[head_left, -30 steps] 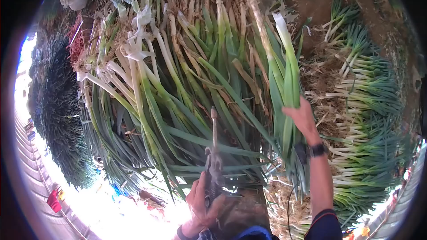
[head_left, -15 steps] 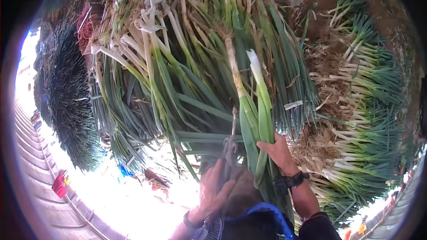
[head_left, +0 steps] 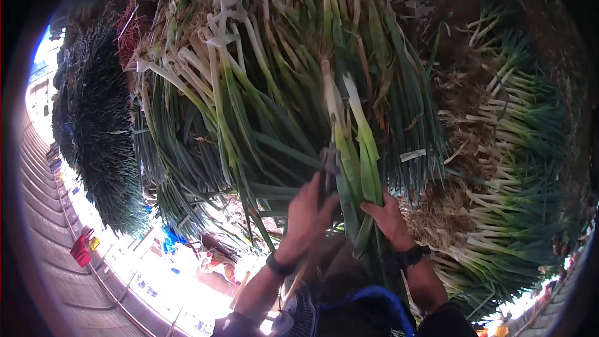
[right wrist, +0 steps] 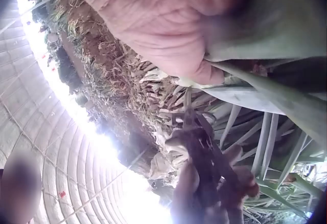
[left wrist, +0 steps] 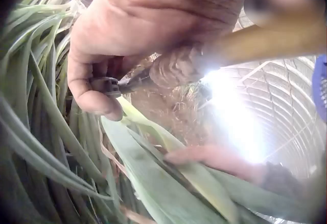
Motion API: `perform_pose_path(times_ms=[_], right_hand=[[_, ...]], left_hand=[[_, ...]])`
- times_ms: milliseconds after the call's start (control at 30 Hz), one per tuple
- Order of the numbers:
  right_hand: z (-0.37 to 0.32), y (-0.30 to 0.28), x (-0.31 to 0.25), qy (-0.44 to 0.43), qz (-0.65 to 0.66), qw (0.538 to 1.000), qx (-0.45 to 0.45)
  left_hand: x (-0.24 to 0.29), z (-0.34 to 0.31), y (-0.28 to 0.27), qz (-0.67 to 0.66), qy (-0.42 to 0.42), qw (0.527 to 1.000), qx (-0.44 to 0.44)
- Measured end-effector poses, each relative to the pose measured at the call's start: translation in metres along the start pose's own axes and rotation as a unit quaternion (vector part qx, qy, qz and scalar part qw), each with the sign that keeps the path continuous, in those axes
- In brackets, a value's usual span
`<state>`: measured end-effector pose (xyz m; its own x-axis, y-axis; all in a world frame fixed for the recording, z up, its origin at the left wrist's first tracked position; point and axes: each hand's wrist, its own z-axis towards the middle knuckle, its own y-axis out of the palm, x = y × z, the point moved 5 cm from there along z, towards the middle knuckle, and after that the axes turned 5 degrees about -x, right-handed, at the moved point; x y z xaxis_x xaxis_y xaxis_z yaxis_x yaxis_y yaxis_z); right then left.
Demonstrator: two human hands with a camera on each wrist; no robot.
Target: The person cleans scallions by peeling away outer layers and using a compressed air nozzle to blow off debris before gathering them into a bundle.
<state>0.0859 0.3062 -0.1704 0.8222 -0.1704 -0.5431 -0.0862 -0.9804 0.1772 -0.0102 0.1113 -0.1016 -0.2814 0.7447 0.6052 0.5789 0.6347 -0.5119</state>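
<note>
In the head view my right hand (head_left: 387,218) grips the leaves of two large green onions (head_left: 369,165). One has a clean white end (head_left: 351,90). The other keeps its bushy roots and a paler, loose-skinned shaft (head_left: 331,90). My left hand (head_left: 307,215) holds a blow gun (head_left: 329,162), its nozzle right at the rooted onion's shaft. Fingers wrap the gun's dark metal body (left wrist: 134,83) in the left wrist view, with a yellow hose (left wrist: 276,37) behind it. From the right wrist, broad leaves (right wrist: 271,27) fill my palm.
A wide heap of green onions (head_left: 178,131) lies in front, several peeled ones on its left. Rooted onions (head_left: 499,193) line the right side. At far left stands a dark green bundle (head_left: 97,112). Dry root debris (head_left: 449,206) covers ground beside my right arm.
My right hand has brought the two onions from the right toward the middle and closer to me. My left hand has risen with the blow gun to the rooted onion, whose shaft looks paler.
</note>
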Motion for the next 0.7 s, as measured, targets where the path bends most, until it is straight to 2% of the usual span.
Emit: perform_pose_path(times_ms=[67,133,267,333,367,467,533,567,600,633,667,700], right_hand=[[0.001,-0.001,0.003,0.004,0.005,1.0,0.004],[0.002,-0.001,0.007,0.041,0.02,0.999,-0.004],[0.01,-0.005,0.015,0.034,0.037,0.999,-0.022],[0.016,-0.003,0.017,0.098,0.035,0.992,-0.071],[0.016,0.001,0.023,0.103,0.039,0.991,-0.073],[0.025,0.004,0.031,0.082,0.072,0.994,-0.031],[0.025,0.009,0.029,0.053,0.17,0.984,-0.017],[0.026,0.012,0.03,0.054,0.169,0.984,-0.018],[0.026,0.011,0.034,0.072,0.166,0.983,0.032],[0.027,0.01,0.038,0.088,0.162,0.98,0.081],[0.03,0.014,0.04,0.088,0.16,0.98,0.079],[0.031,0.013,0.039,0.043,0.177,0.974,0.132]], left_hand=[[-0.008,0.048,-0.003,-0.017,-0.03,0.999,-0.028],[-0.003,0.087,-0.014,-0.007,-0.031,0.999,-0.016],[0.008,0.123,-0.035,-0.026,-0.067,0.997,-0.024],[0.004,0.11,-0.038,-0.058,-0.072,0.995,-0.021],[0.002,0.098,-0.038,-0.091,-0.076,0.993,-0.017],[-0.001,0.042,-0.032,-0.16,-0.041,0.986,-0.021],[-0.024,-0.002,-0.014,-0.114,-0.04,0.993,0.006],[-0.017,-0.02,-0.013,-0.093,-0.064,0.993,-0.037],[-0.004,-0.035,-0.017,-0.073,-0.089,0.99,-0.079],[0.007,-0.044,-0.022,-0.075,-0.09,0.99,-0.078],[0.016,-0.051,-0.023,-0.081,-0.109,0.985,-0.105],[0.018,-0.057,-0.021,-0.088,-0.128,0.979,-0.132]])
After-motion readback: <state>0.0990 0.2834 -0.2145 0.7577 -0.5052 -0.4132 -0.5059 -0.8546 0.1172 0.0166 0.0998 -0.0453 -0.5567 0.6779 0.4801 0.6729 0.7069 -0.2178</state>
